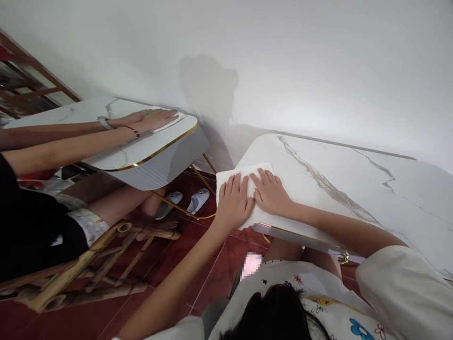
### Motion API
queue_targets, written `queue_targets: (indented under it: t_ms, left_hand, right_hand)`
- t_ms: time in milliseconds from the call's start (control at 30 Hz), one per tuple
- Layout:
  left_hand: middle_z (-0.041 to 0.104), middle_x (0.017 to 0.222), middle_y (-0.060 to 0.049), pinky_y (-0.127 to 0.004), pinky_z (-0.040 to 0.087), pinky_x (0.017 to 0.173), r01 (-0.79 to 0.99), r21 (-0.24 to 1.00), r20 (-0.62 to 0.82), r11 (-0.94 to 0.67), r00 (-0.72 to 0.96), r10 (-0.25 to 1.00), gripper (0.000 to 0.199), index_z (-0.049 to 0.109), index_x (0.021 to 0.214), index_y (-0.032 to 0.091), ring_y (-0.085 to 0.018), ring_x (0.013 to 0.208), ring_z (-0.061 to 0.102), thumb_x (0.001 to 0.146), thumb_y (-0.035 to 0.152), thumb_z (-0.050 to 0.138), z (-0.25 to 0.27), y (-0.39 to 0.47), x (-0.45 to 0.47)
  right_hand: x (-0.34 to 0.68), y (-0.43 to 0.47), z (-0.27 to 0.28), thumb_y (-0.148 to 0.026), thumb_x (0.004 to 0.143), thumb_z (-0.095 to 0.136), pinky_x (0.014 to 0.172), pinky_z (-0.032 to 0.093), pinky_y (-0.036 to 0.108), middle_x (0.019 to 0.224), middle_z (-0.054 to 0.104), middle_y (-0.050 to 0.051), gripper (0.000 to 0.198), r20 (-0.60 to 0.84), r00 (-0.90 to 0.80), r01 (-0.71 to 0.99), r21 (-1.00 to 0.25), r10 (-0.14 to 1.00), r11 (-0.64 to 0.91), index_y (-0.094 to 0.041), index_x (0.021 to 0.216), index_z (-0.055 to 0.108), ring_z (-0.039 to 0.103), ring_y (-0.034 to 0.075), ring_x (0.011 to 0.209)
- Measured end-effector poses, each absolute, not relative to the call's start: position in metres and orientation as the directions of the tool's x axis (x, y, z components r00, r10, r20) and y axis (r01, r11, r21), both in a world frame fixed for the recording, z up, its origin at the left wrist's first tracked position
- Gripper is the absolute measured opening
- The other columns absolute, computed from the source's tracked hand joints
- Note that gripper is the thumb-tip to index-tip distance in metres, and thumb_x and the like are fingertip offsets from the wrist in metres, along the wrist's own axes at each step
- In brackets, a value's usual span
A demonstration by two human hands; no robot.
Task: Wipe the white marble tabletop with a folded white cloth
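White slippers point(198, 200) lie near a bamboo chair point(79, 267).

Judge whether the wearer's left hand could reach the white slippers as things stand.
Probably not: the left hand rests on the white cloth, while the slippers lie on the floor below, beyond a gold bar.

white cloth point(258, 216); flat, perhaps folded

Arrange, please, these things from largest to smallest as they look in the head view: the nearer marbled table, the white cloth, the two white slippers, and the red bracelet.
1. Nearer marbled table
2. White cloth
3. Left white slipper and right white slipper: they look too alike to rank.
4. Red bracelet
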State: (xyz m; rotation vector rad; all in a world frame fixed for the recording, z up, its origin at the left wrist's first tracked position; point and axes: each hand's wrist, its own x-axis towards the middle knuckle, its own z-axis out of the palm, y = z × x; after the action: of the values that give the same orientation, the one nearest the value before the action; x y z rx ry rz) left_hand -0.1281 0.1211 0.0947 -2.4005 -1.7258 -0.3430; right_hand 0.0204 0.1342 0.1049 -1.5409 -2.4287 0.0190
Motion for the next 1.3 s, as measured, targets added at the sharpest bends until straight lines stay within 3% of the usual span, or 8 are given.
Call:
queue_targets:
  t_ms: [300, 500, 1300]
  left_hand:
    - [0.039, 0.147, -0.021, -0.049, 0.027, 0.11, 0.939, 0.0, 0.268, -0.343, 0.33, 0.905, 0.062, 0.04, 0.142, 0.007, -0.035, 0.137, 0.034, 0.087, 0.035, 0.037, 0.093, 0.095, -0.104]
    - [0.039, 0.148, -0.017, -0.048, 0.029, 0.11, 0.926, 0.015, 0.226, -0.377, 0.364, 0.903, 0.062, 0.039, 0.143, 0.013, -0.033, 0.137, 0.035, 0.086, 0.037, 0.038, 0.097, 0.114, -0.11]
    - [0.03, 0.152, -0.017, -0.045, 0.021, 0.113, 0.847, 0.078, 0.191, -0.527, 0.506, 0.841, 0.059, 0.03, 0.145, 0.011, -0.03, 0.141, 0.026, 0.091, 0.035, 0.034, 0.099, 0.316, -0.074]
  right_hand:
    - [0.048, 0.108, 0.103, -0.029, 0.093, 0.036, 0.107, 0.03, 0.045, 0.153, 0.03, 0.014, 0.054, 0.187, -0.413, 0.878, -0.179, 0.891, 0.445, -0.018, 0.146, 0.035, 0.029, 0.031, 0.138]
    - [0.043, 0.12, 0.105, -0.03, 0.091, 0.036, 0.104, 0.032, 0.048, 0.152, 0.031, 0.015, 0.055, 0.187, -0.388, 0.892, -0.17, 0.903, 0.418, -0.017, 0.145, 0.036, 0.031, 0.033, 0.135]
    - [0.071, 0.294, 0.095, -0.024, 0.091, 0.03, 0.1, 0.035, 0.048, 0.146, 0.038, 0.014, 0.05, 0.294, -0.169, 0.945, -0.225, 0.941, 0.239, -0.019, 0.14, 0.04, 0.035, 0.031, 0.129]
